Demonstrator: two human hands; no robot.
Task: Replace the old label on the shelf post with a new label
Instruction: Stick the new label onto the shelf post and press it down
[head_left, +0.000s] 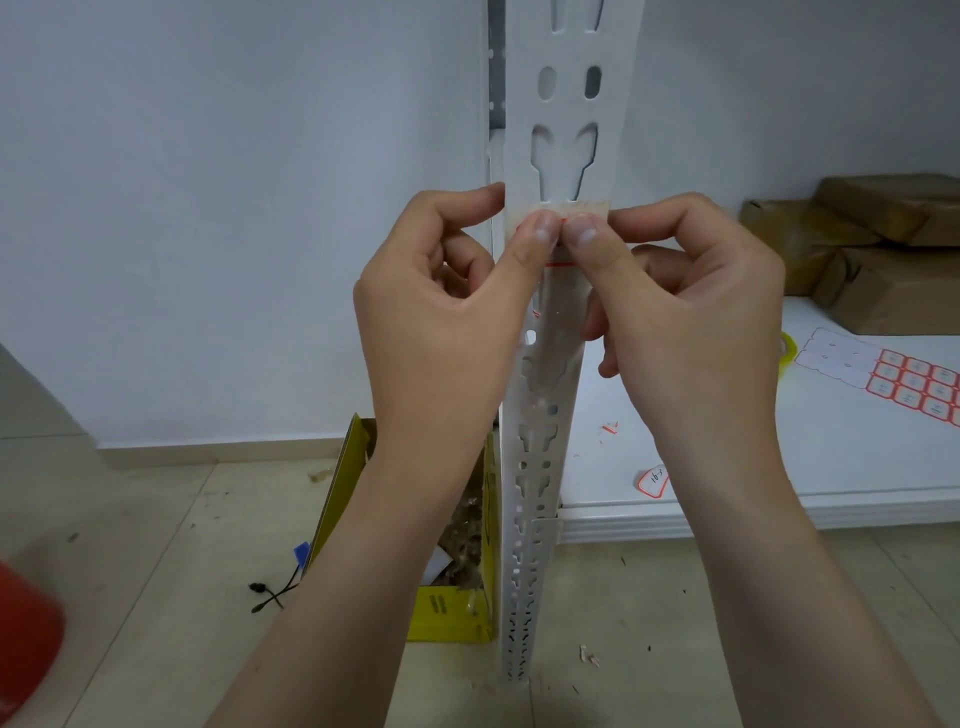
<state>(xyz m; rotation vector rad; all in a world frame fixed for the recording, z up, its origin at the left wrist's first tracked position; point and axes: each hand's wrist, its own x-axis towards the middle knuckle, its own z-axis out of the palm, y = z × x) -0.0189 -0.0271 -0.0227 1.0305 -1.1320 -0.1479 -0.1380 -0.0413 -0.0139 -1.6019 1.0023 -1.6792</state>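
A white perforated shelf post (563, 104) runs down the middle of the view. On it, at hand height, sits a red-bordered label under clear tape (582, 209). My left hand (447, 312) and my right hand (685, 312) meet on the post, both thumbs side by side pressing on the label. The thumbs hide most of the label. A sheet of red-bordered labels (914, 384) lies on the white shelf (779, 467) at the right. A single written label (652, 480) lies near the shelf's front edge.
Brown wrapped parcels (872, 244) are stacked at the back right of the shelf. A yellow cardboard box (457, 603) with scraps stands on the floor left of the post. A red object (26, 644) shows at the lower left. Small label scraps (609, 428) lie on the shelf.
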